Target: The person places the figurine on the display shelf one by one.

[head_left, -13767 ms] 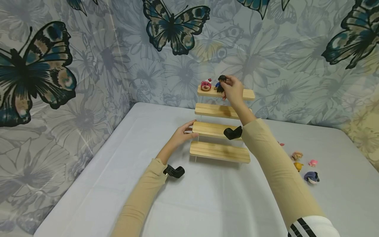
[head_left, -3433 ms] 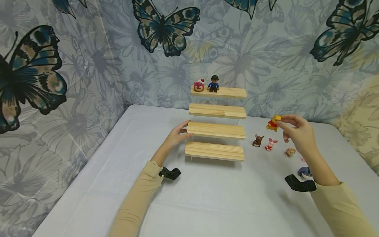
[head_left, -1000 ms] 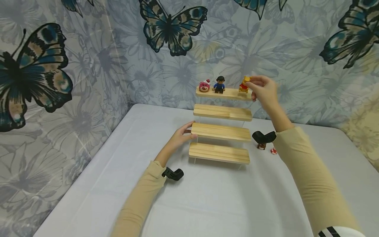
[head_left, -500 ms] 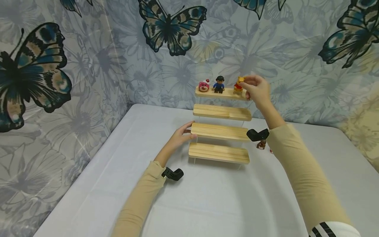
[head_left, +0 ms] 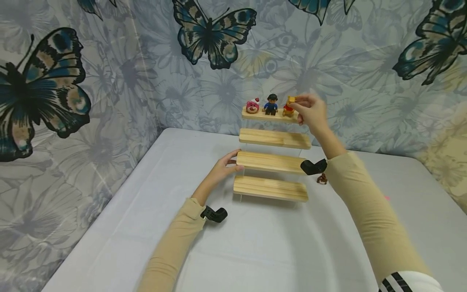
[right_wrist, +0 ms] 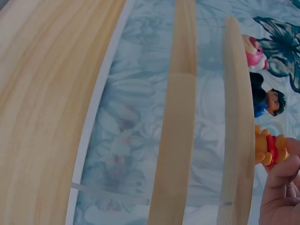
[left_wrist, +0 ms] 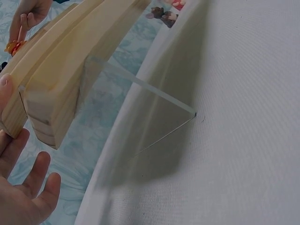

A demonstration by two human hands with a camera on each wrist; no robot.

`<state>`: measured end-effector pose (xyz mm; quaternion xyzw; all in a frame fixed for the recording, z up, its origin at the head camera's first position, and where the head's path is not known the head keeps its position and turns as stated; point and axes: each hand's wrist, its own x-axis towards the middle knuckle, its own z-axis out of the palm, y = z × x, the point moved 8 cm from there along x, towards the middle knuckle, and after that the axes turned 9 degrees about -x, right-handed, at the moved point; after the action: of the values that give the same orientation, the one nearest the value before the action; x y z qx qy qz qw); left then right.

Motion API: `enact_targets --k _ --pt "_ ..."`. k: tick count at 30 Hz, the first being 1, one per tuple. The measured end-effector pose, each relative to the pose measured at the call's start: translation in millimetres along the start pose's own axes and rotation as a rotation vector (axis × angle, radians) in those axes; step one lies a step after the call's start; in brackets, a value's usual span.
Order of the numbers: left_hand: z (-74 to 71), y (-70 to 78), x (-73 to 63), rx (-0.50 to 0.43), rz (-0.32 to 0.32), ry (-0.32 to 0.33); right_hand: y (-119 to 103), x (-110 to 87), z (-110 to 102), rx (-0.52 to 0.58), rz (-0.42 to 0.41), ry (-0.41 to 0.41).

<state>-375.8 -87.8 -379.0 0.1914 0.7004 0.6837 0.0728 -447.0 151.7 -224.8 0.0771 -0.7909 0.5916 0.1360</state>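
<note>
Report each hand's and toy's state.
Right hand: pinching the yellow bear
Left hand: gripping a shelf board, left end
Yellow bear: upright on top board, held
Doll: upright on top board, unheld
Pink bear: on top board, unheld
Brown toy: on table, partly hidden
Red toy: mostly out of frame
Pink speck: too hidden to tell

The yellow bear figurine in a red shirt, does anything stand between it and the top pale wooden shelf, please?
Nothing visible does: the right hand pinches the bear figurine, and no other object shows between it and the top shelf.
</note>
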Motion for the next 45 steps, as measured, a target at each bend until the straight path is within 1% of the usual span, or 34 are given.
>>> enact_targets --k 3,8,14,26,34,40,45 --pt "1.6 -0.5 0.9 0.004 -0.004 -0.005 0 -0.3 0 -0.042 -0.006 -0.001" --pt "1.0 0.1 2.3 0.010 -0.005 0.016 -2 -0.9 1 -0.090 -0.001 0.000" --pt "-0.2 -0.6 3.0 0.015 -0.010 0.021 -3 -0.7 2 -0.134 -0.030 -0.005" --pt "-1.0 -1.7 1.4 0.010 -0.005 0.022 -2 -2.1 3 -0.098 -0.048 -0.024" --pt "-0.7 -0.7 1.6 0.009 -0.001 0.020 -3 -1.6 3 -0.116 -0.058 -0.021" --pt "2.9 -0.8 1.3 -0.007 -0.004 -0.006 1 -3.7 -2 -0.072 -0.027 -0.022" --pt "3.1 -2.0 0.0 -0.032 -0.015 -0.009 -1 -7.9 -7 -0.079 -0.045 -0.012"
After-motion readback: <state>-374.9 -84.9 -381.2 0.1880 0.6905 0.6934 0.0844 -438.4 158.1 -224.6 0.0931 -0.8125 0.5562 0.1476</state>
